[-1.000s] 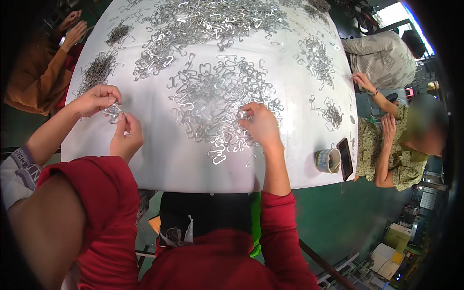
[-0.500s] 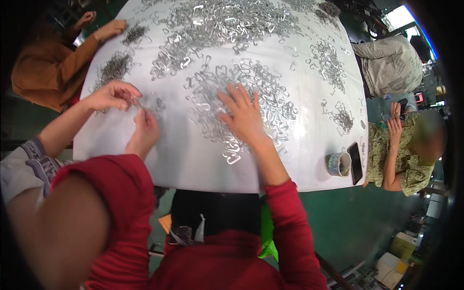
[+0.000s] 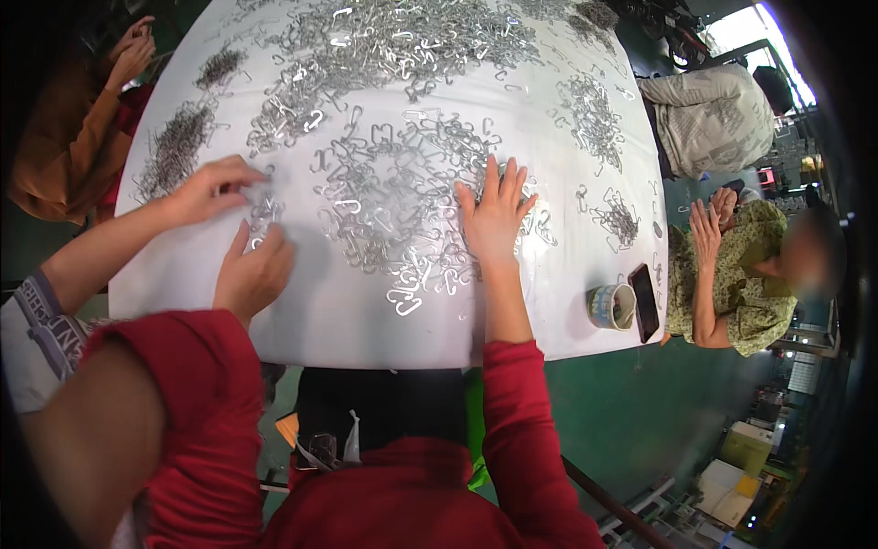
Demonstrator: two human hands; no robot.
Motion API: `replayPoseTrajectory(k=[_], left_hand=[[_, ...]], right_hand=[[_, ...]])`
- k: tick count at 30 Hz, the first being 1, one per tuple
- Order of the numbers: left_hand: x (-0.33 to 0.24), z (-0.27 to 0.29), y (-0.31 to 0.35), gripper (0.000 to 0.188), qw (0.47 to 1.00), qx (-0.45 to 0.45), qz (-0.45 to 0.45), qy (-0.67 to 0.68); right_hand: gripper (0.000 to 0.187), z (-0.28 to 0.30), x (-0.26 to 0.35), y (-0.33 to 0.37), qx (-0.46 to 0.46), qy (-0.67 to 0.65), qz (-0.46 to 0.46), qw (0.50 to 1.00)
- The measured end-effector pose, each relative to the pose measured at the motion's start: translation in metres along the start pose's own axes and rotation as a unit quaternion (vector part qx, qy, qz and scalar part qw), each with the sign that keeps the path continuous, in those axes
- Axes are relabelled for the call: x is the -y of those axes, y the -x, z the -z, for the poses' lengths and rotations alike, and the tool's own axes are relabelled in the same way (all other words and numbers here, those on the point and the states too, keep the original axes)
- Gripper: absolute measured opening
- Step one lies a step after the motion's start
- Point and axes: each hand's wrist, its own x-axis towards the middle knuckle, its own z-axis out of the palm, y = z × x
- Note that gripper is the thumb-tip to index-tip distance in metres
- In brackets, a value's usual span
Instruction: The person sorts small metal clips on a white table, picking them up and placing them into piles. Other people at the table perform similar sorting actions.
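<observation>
My right hand [image 3: 497, 220] lies flat with its fingers spread on the right part of a loose pile of silver metal S-shaped hooks [image 3: 366, 215]. My left hand [image 3: 253, 274] is at the left, thumb and fingers apart, just below a small group of hooks [image 3: 265, 209]. Nothing shows in its grip. Across that small group a co-worker's hand [image 3: 212, 189], from a white and grey sleeve, reaches in with bent fingers. The hooks under my right palm are hidden.
A larger heap of hooks [image 3: 393, 41] covers the far part of the white table [image 3: 366, 339]. Darker piles [image 3: 178, 142] lie along the left edge. At the right stand a cup [image 3: 611, 306] and a black phone [image 3: 645, 302]. Other people sit around the table.
My right hand has moved right over the hooks. My left hand's fingers have parted from a pinch near the co-worker's fingers. A brown-sleeved person's hand has left the table's far left. The view has shifted slightly.
</observation>
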Motion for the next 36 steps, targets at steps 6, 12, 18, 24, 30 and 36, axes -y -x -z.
replayPoseTrajectory(k=[6,12,18,24,30,36], left_hand=[[-0.115,0.062,0.077,0.021,0.916,-0.227,-0.168,0.285],[-0.219,0.040,0.179,0.022,0.840,-0.103,-0.225,0.483],[-0.230,-0.014,0.246,0.017,0.879,0.068,-0.143,0.450],[-0.219,-0.036,0.278,0.037,0.949,0.124,-0.237,0.168],[-0.207,-0.062,0.261,0.049,0.959,0.142,-0.231,0.075],[-0.200,-0.073,0.251,0.044,0.966,0.102,-0.175,0.158]], right_hand=[[0.072,-0.027,0.057,-0.043,0.153,-0.021,0.110,0.982],[0.068,-0.017,0.112,0.041,0.134,-0.113,0.318,0.932],[0.063,0.035,0.067,0.085,0.216,-0.095,0.330,0.914],[0.059,0.042,-0.005,0.054,0.122,-0.008,0.193,0.974],[0.060,0.036,-0.045,0.041,0.071,0.044,-0.042,0.996],[0.061,0.044,-0.015,0.078,0.086,0.042,-0.014,0.995]])
